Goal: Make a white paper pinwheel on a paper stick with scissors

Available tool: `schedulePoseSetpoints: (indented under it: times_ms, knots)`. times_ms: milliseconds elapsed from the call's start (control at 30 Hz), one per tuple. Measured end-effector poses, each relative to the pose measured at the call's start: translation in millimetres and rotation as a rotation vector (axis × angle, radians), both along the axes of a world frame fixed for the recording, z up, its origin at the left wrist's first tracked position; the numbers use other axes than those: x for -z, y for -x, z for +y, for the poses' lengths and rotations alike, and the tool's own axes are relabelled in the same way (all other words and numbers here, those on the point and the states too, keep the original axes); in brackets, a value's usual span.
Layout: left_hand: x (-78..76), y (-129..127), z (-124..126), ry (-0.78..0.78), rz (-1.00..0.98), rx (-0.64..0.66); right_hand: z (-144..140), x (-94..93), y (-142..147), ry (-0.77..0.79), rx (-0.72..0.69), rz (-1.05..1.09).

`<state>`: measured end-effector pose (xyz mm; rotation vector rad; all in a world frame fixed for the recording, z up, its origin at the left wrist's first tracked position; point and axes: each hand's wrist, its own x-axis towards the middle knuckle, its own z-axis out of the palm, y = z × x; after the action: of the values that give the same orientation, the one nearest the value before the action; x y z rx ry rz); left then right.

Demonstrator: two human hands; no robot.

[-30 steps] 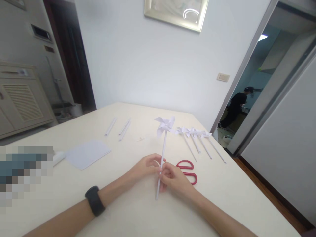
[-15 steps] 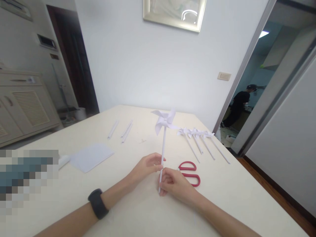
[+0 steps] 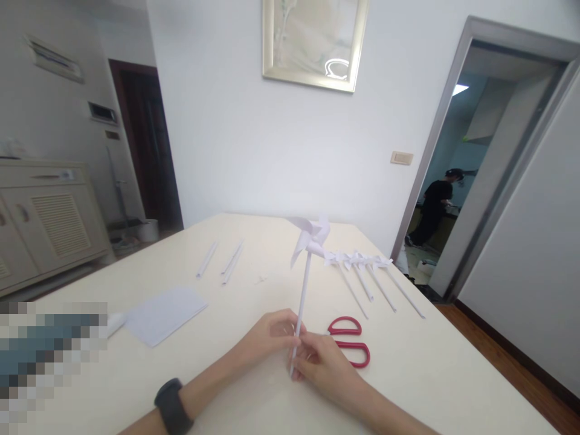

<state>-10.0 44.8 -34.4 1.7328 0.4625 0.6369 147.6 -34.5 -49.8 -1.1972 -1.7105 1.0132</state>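
A white paper pinwheel [image 3: 304, 290] stands nearly upright over the table, its blades at the top and its stick leaning slightly right. My left hand [image 3: 277, 331] pinches the stick about two thirds of the way down, thumb and fingers closed on it. Just below, my right hand [image 3: 319, 357] has its fingers wrapped round the stick's lower end. Red-handled scissors [image 3: 356, 355] lie beside my right hand, their blades mostly hidden behind it. Several finished paper pinwheels [image 3: 372, 283] lie in a row to the right, blades toward the wall.
Three rolled paper sticks [image 3: 232, 266] lie at the back left of the cream table [image 3: 235, 399]. A stack of white paper [image 3: 165, 314] is nearer, at left. Small paper scraps [image 3: 260, 280] lie mid-table. Through the doorway a person [image 3: 437, 202] stands in another room.
The view has tilted up, so the table and hands sit lower in the picture. The pinwheel's head has tipped a little to the right; both hands keep hold of its stick.
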Motion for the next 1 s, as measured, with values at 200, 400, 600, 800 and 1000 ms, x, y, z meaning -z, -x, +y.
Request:
schedulePoseSetpoints:
  times_ms: [200,400,600,800,1000]
  knots:
    - [-1.2,-0.2,0.1,-0.028,-0.005,-0.005,-0.8,-2.5,0.5,-0.07,0.021,-0.055]
    - [-3.2,0.8,-1.9,-0.057,-0.006,-0.01,-0.5,0.4,0.5,-0.102,0.057,-0.097]
    - [-1.6,0.0,0.3,-0.07,0.005,-0.017,1.0,3.0,-0.4,-0.099,0.06,-0.101]
    - [0.4,-2.3,-1.2,-0.065,0.062,-0.053,1.8,4.1,-0.9,-0.077,0.061,-0.075]
    - [12.7,0.4,8.2,-0.071,0.144,-0.273,14.2,-7.5,-22.8,-0.058,0.127,-0.06]
